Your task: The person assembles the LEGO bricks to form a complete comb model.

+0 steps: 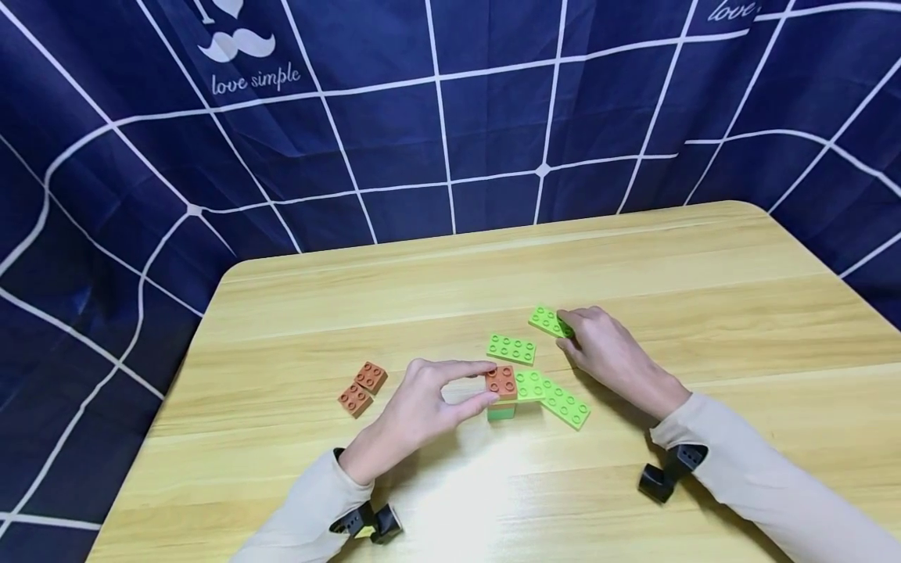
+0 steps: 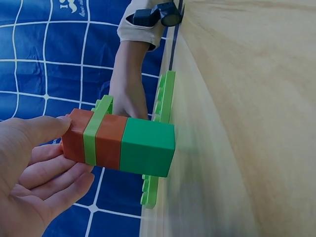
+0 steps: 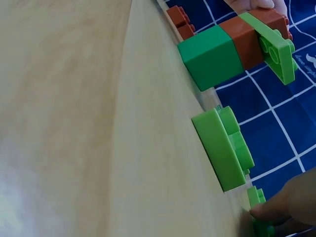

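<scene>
A small tower stands on the table: a green brick (image 2: 148,146) at the bottom, a brown brick (image 2: 109,139) above it, then a light green building plate (image 1: 529,385) jutting right, and a brown brick (image 1: 501,381) on top. Thumb and forefinger of my left hand (image 1: 425,395) pinch that top brick from opposite sides. Farther back and right, my right hand (image 1: 608,352) grips the near end of a flat light green plate (image 1: 544,317); its fingertips partly cover the studs.
Another light green plate (image 1: 511,349) lies just behind the tower. One more loose plate (image 1: 568,407) lies to its right, partly under the jutting plate in the head view. Two brown bricks (image 1: 371,376) sit left of my left hand. A dark blue checked cloth (image 1: 394,141) hangs behind the table.
</scene>
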Available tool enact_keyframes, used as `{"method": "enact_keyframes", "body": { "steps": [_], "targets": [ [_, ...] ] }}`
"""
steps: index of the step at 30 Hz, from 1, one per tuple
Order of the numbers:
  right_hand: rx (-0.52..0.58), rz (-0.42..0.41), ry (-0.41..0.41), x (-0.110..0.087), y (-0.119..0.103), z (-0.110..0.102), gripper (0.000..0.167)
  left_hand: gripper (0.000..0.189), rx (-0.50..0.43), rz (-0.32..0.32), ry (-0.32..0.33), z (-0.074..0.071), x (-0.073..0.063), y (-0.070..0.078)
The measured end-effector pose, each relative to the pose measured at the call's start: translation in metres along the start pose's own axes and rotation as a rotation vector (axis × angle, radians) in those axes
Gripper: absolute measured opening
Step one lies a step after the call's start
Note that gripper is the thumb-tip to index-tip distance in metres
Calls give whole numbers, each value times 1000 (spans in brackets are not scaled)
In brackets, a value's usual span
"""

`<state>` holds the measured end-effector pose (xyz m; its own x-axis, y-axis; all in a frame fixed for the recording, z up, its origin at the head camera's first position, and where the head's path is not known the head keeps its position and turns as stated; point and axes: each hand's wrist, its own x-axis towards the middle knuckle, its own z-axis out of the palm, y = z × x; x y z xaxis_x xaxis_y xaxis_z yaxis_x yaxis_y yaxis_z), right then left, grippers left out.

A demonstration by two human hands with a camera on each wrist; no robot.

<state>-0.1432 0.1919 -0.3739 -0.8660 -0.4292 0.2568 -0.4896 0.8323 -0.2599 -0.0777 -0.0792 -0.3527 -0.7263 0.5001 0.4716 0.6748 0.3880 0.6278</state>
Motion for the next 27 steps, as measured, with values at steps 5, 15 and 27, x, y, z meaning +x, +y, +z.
{"method": "enact_keyframes", "body": {
  "steps": [5, 15, 27],
  "targets": [
    [-9, -27, 13, -1, 1, -2, 36, 33, -13, 19, 4, 1, 2, -1],
    [11, -31, 10, -3, 3, -4, 38, 32, -27, -4, -10, 0, 3, -1],
    [33, -33, 24, -5, 3, -6, 37, 32, -35, 16, 1, 0, 2, -3]
  ]
}}
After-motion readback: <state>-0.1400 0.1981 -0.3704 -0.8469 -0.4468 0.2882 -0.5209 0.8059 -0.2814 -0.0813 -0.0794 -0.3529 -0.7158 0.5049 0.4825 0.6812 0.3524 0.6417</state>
